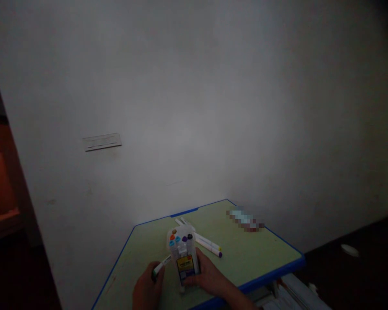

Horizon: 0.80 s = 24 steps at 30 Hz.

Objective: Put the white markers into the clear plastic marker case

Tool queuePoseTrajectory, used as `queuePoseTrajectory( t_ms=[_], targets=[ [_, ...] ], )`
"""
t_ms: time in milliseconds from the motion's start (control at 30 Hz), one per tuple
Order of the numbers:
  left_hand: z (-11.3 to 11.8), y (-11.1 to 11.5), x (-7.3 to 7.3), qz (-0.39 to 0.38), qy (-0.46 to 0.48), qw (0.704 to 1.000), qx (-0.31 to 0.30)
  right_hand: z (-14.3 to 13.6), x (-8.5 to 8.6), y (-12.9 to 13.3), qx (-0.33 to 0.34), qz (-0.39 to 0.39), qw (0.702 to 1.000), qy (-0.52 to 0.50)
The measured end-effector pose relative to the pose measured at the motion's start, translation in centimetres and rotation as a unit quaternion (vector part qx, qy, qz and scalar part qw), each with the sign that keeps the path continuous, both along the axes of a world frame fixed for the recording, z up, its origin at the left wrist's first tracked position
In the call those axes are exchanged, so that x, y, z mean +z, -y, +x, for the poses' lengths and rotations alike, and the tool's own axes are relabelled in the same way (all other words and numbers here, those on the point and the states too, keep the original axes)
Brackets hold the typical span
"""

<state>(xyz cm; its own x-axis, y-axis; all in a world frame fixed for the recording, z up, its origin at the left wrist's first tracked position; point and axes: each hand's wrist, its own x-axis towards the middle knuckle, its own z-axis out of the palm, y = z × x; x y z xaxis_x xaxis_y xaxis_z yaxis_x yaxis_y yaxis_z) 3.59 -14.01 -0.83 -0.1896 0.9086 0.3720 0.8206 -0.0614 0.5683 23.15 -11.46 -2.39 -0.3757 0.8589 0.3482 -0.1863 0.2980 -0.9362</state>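
Observation:
My right hand [208, 275] is wrapped round the right side of a clear plastic marker case [181, 249], which has a yellow and dark label on its front. Several capped markers stand inside it, with orange, blue, purple, black and brown ends showing. In my left hand [148, 284], just left of the case, is a white marker [162, 265] with a dark green end, tilted up toward the case. Behind and right of the case, white markers [208, 243] with yellow and purple ends lie on the table. More white markers [183, 222] lie behind the case, partly hidden by it.
The pale green table [252, 254] has a blue edge and stands against a grey wall [187, 107]. A blurred-out object [245, 219] lies at its far right. White items [297, 292] show below the right edge. A switch plate [102, 141] is on the wall.

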Motion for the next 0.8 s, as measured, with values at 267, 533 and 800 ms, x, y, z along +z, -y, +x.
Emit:
queuePoseTrajectory(
  t_ms=[267,533,800],
  targets=[
    [-0.25,-0.17,-0.44,0.014,-0.009,1.0,0.007,-0.05,-0.24,-0.2,0.029,-0.004,0.999,-0.032],
    [-0.46,-0.5,-0.83,0.036,-0.002,0.999,0.01,-0.05,-0.28,-0.1,0.023,-0.009,0.999,-0.028],
    [-0.45,-0.51,-0.85,0.038,-0.001,0.999,0.01,-0.04,-0.25,-0.02,0.02,-0.005,0.999,-0.025]
  ],
)
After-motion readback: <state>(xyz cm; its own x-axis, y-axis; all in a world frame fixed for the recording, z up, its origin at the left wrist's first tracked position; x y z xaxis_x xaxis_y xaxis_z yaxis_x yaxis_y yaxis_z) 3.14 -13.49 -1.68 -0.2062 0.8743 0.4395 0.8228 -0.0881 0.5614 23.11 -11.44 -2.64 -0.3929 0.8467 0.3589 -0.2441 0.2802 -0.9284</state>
